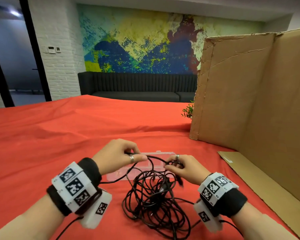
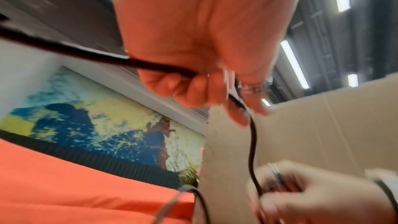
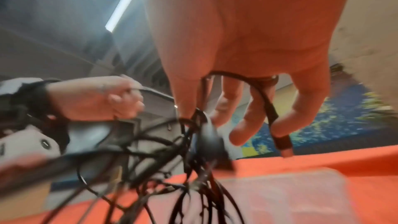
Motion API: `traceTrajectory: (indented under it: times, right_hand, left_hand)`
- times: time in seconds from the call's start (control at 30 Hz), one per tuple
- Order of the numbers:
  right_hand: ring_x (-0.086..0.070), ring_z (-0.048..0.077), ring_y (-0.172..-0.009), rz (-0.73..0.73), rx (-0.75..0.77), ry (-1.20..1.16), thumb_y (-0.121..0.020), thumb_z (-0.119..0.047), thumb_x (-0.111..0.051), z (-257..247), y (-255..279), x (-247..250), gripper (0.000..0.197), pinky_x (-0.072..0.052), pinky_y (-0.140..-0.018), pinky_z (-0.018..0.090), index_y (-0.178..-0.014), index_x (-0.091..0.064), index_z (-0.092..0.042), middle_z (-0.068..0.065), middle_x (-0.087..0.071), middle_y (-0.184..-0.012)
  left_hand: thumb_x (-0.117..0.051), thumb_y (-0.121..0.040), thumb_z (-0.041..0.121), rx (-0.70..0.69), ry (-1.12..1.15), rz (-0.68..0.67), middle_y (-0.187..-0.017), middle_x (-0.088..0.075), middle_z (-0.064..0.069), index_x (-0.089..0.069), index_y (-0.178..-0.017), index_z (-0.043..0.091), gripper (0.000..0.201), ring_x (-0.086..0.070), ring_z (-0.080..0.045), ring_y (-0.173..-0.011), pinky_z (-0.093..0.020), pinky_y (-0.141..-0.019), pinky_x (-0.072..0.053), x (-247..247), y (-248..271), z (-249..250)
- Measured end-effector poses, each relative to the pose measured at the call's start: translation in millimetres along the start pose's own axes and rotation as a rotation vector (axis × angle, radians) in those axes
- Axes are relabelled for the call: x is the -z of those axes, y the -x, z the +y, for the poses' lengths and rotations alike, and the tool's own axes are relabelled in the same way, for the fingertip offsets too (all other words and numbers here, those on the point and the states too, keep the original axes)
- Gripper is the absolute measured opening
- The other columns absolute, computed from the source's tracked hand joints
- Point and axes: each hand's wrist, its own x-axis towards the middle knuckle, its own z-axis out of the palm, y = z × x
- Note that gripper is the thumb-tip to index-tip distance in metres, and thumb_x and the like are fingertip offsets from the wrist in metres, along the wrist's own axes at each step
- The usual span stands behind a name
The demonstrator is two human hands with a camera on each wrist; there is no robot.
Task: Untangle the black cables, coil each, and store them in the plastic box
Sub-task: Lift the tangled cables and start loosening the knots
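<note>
Pinching one strand above the plastic box (image 1: 137, 168), the left hand (image 1: 118, 154) and right hand (image 1: 184, 168) both grip the black cables (image 1: 154, 201), whose tangle lies just nearer than it.

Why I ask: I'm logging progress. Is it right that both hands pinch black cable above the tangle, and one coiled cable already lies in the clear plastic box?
Not quite. Both hands, left hand and right hand, do pinch cable, but the head view shows the box holds no coil yet.
</note>
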Motion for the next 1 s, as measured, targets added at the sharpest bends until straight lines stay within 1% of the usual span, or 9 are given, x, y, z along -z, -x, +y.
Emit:
traceTrajectory:
  times: [0.13, 0.27, 0.33, 0.47, 0.57, 0.73, 0.87, 0.93, 1.0]
  right_hand:
    - [-0.059, 0.008, -0.057, -0.055, -0.080, -0.186, -0.086, -0.024, -0.065, 11, 2, 8, 0.007, -0.046, -0.061, 0.015, -0.086, -0.063, -0.031, -0.010, -0.062, -0.069]
    - [-0.057, 0.013, -0.051, -0.084, -0.064, -0.268, -0.087, -0.023, -0.064, 5, 2, 9, 0.006, -0.049, -0.058, 0.022, -0.092, -0.065, -0.022, -0.016, -0.060, -0.056]
    - [-0.053, 0.008, -0.047, -0.046, -0.057, -0.314, -0.087, -0.011, -0.060, 4, 2, 8, 0.010, -0.048, -0.053, 0.023, -0.090, -0.066, -0.019, -0.013, -0.056, -0.053]
    - [-0.054, 0.009, -0.044, 0.167, -0.209, -0.537, -0.086, 0.012, -0.044, 20, 6, 17, 0.035, -0.050, -0.044, 0.023, -0.089, -0.063, -0.017, 0.007, -0.053, -0.070]
    - [-0.054, 0.010, -0.049, 0.110, -0.274, -0.377, -0.087, 0.008, -0.051, 42, 13, 29, 0.029, -0.046, -0.046, 0.019, -0.092, -0.063, -0.018, 0.008, -0.061, -0.081]
    - [-0.054, 0.006, -0.074, -0.064, -0.283, 0.023, -0.084, -0.012, -0.063, 48, 16, 29, 0.026, -0.043, -0.077, 0.023, -0.092, -0.056, -0.035, -0.007, -0.059, -0.087]
    - [-0.045, 0.012, -0.119, -0.014, -0.178, 0.061, -0.088, -0.019, -0.057, 26, 10, 23, 0.038, -0.034, -0.103, 0.027, -0.124, -0.050, -0.030, -0.003, -0.050, -0.122]
    - [-0.040, 0.011, -0.127, 0.035, -0.126, 0.022, -0.092, -0.024, -0.052, 12, -1, 19, 0.038, -0.030, -0.109, 0.030, -0.130, -0.048, -0.028, -0.003, -0.046, -0.133]
    - [-0.042, 0.010, -0.127, -0.029, -0.122, 0.019, -0.094, -0.032, -0.049, 0, -15, 11, 0.040, -0.031, -0.108, 0.030, -0.133, -0.044, -0.025, -0.005, -0.047, -0.137]
  left_hand:
    - [-0.060, -0.069, 0.063, 0.043, 0.172, 0.081, -0.054, -0.050, 0.002, -0.066, -0.064, 0.021, 0.043, -0.039, -0.009, -0.052, -0.024, -0.053, -0.032, 13, 5, -17]
    - [-0.062, -0.087, 0.029, 0.080, 0.360, 0.239, -0.050, -0.044, 0.010, -0.056, -0.054, 0.014, 0.036, -0.037, -0.001, -0.049, -0.010, -0.051, -0.030, 7, 4, -10]
    - [-0.062, -0.087, 0.032, 0.098, 0.477, 0.258, -0.053, -0.036, 0.005, -0.048, -0.053, 0.017, 0.040, -0.030, -0.005, -0.048, -0.015, -0.049, -0.027, 6, 4, -8]
    - [-0.057, -0.080, 0.029, 0.114, 0.670, 0.414, -0.052, -0.022, 0.011, -0.030, -0.053, 0.023, 0.038, -0.018, -0.007, -0.048, -0.021, -0.045, -0.016, 21, 4, -19]
    - [-0.055, -0.089, 0.015, 0.136, 0.565, 0.464, -0.049, -0.023, 0.013, -0.031, -0.057, 0.017, 0.041, -0.019, -0.006, -0.045, -0.022, -0.044, -0.017, 37, 7, -35]
    - [-0.052, -0.068, 0.049, 0.278, 0.172, 0.272, -0.053, -0.034, 0.011, -0.045, -0.050, 0.020, 0.034, -0.032, -0.012, -0.055, -0.030, -0.057, -0.026, 47, 19, -73]
    - [-0.054, -0.085, 0.034, 0.381, -0.140, 0.007, -0.062, -0.049, 0.005, -0.053, -0.057, 0.023, 0.031, -0.045, -0.013, -0.066, -0.028, -0.062, -0.034, 32, 26, -77]
    - [-0.052, -0.076, 0.041, 0.403, -0.186, -0.152, -0.056, -0.042, 0.007, -0.048, -0.051, 0.024, 0.031, -0.041, -0.012, -0.059, -0.028, -0.058, -0.031, 21, 27, -70]
    - [-0.051, -0.069, 0.043, 0.410, -0.347, -0.342, -0.066, -0.047, 0.009, -0.048, -0.057, 0.026, 0.020, -0.048, -0.014, -0.073, -0.029, -0.069, -0.033, 10, 28, -65]
